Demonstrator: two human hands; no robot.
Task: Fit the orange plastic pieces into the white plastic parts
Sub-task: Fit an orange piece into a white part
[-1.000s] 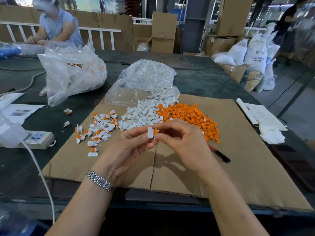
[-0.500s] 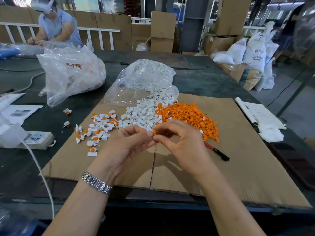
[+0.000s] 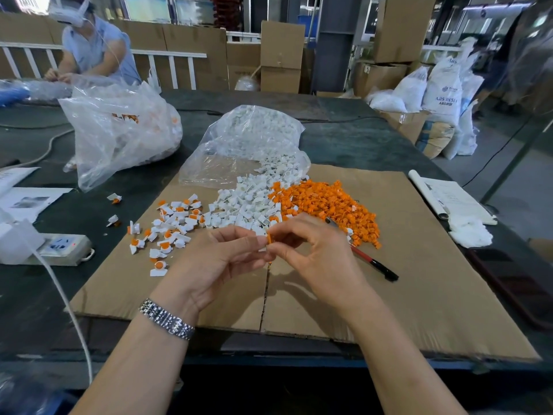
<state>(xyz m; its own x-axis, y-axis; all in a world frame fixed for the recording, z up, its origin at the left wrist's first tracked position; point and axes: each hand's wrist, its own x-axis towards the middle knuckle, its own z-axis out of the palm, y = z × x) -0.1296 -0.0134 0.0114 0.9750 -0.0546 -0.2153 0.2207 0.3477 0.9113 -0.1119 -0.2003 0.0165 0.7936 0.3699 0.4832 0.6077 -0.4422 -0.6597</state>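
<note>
My left hand (image 3: 221,259) and my right hand (image 3: 317,256) meet fingertip to fingertip above the cardboard sheet (image 3: 419,289). Between them sits a small orange piece (image 3: 270,237) pressed against a white part (image 3: 263,249), which my left fingers mostly hide. My left hand pinches the white part and my right hand pinches the orange piece. Behind the hands lie a pile of white parts (image 3: 245,205) and a pile of orange pieces (image 3: 329,205). Joined white-and-orange pieces (image 3: 170,229) are scattered to the left.
A clear bag of white parts (image 3: 251,145) lies open behind the piles, another bag (image 3: 119,136) at the left. A red-and-black pen (image 3: 374,263) lies right of my hands. A power strip (image 3: 59,247) and cable sit left, papers (image 3: 449,196) right. A person works at the far left.
My hands closed together and drifted slightly away from me toward the piles; the white part, plainly visible a second ago, is now mostly covered by my fingers.
</note>
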